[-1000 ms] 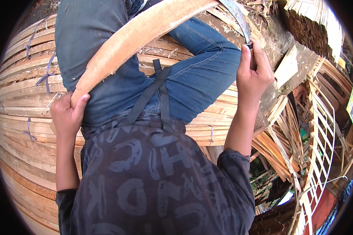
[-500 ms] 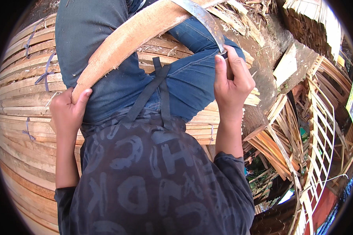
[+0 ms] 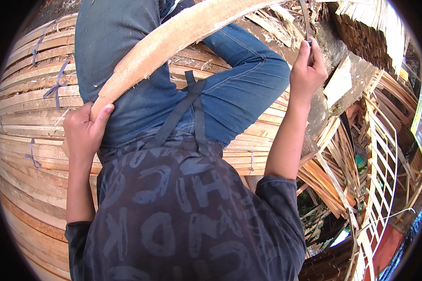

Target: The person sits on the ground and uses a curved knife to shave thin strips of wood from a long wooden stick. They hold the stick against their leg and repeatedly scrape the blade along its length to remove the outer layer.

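A long pale wooden plank [image 3: 173, 43] slants across my thigh and runs out past the top edge, its near end narrower and roughly hewn. My left hand [image 3: 85, 125] is closed round that near end, thumb on top. Away from the plank, at the upper right, my right hand [image 3: 309, 70] is closed on the dark handle of a knife [image 3: 305, 19]. Its long blade points up and shows nearly edge-on, so its full shape is hidden. In the earlier frame the blade looks broad, curved and rust-stained.
Stacked wooden slats [image 3: 33, 168], tied in bundles with purple strips, lie under and left of my legs [image 3: 239, 89]. Wood shavings and offcuts [image 3: 274, 25] litter the ground ahead. At the right are a stone block [image 3: 358, 77], split strips [image 3: 330, 185] and a lattice frame [image 3: 380, 164].
My right hand has moved right and up with the knife, taking the blade off the plank and turning it edge-on. My left hand keeps hold of the plank, nearly still.
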{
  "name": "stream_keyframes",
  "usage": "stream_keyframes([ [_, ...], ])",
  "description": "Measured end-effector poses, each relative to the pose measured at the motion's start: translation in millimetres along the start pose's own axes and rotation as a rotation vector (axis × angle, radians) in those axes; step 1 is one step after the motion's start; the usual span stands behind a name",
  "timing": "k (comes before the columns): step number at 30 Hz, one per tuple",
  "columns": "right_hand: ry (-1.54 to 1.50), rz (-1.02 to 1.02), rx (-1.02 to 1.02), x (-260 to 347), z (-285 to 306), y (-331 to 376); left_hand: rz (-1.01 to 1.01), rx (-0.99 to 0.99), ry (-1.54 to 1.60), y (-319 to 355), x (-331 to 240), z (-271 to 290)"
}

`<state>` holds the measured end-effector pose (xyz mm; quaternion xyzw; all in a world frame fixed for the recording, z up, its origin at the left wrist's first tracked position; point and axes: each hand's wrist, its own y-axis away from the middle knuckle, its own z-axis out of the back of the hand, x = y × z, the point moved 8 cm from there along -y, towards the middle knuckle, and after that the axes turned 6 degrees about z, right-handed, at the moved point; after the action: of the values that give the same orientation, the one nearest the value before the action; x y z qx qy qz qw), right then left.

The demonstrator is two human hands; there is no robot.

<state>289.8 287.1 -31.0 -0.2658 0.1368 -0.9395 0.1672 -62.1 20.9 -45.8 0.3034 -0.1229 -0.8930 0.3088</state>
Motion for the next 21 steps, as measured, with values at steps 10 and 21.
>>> stream_keyframes([
  [10,0.004,0.008,0.043,18.2,10.7,0.8,0.031,-0.018,-0.025,-0.6,2.5,-1.2],
  [21,0.006,0.023,0.012,-7.1,28.4,-22.3,-0.120,-0.067,-0.026,-7.8,4.9,2.0],
])
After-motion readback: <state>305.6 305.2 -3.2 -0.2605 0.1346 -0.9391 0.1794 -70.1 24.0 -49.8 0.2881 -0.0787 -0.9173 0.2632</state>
